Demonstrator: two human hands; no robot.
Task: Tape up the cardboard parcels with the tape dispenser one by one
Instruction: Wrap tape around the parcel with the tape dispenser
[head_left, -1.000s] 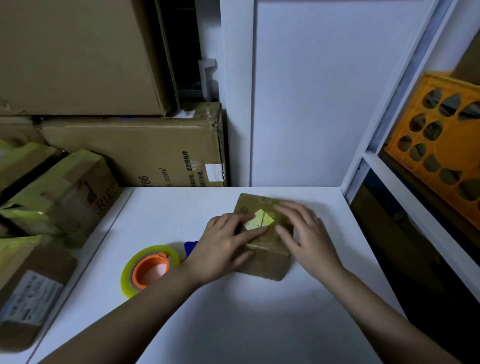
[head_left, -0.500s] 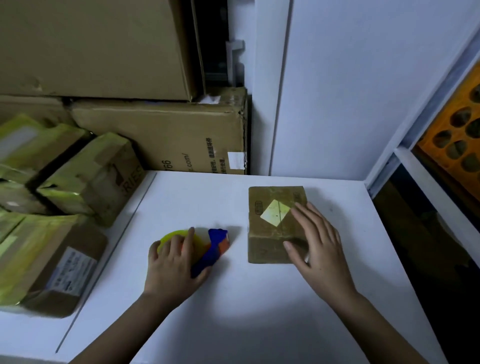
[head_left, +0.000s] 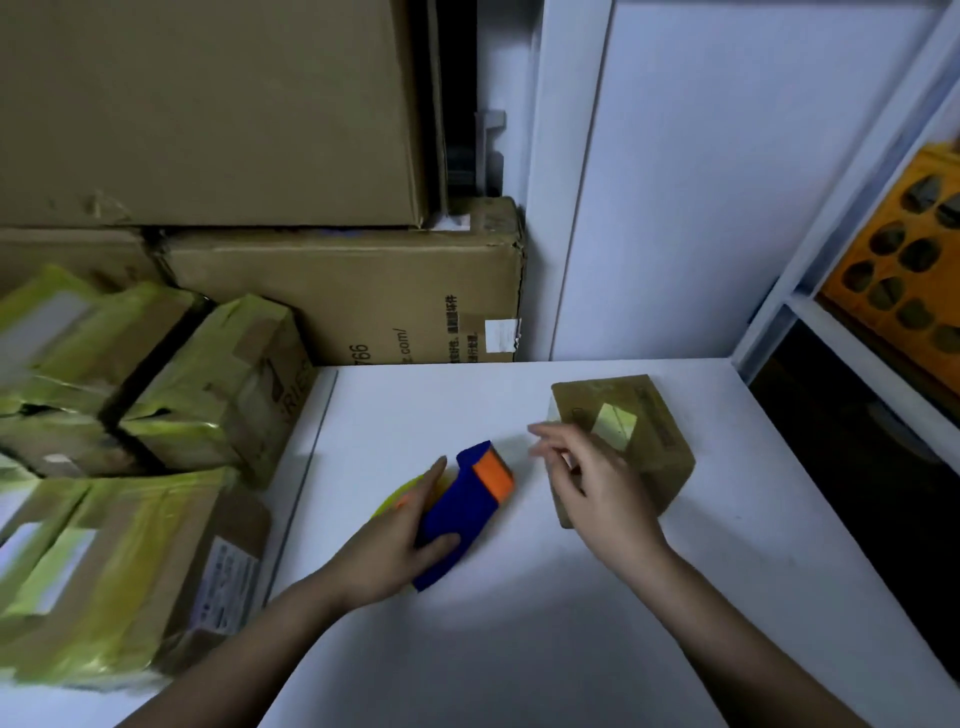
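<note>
From the head view, your left hand (head_left: 387, 545) grips the tape dispenser (head_left: 460, 512) by its blue handle — thumb curled over the near face, fingers reaching up along the far side — with the orange-faced nose pointing away from your palm, up and to the right, and a sliver of the yellow-green tape roll (head_left: 397, 496) peeking out behind your fingers. Just beyond that nose, your right hand (head_left: 597, 480) hovers with its fingers loosely spread and holding nothing that can be made out; it is blurred, so whether it touches the box is unclear. Directly behind that hand, on the white table (head_left: 519, 649), sits the small cardboard parcel (head_left: 636, 441), turned at an angle, plain brown with a pale yellow-green square patch on top. No full run of tape shows along its faces, so by my reading this one is only at the start: dispenser in hand, first strip not yet laid. Well off to the outer side of your left grip lies a heap of parcels wrapped in yellow-green tape (head_left: 156, 415) — those look finished. Only this one plain parcel shows on the table as work left.
</note>
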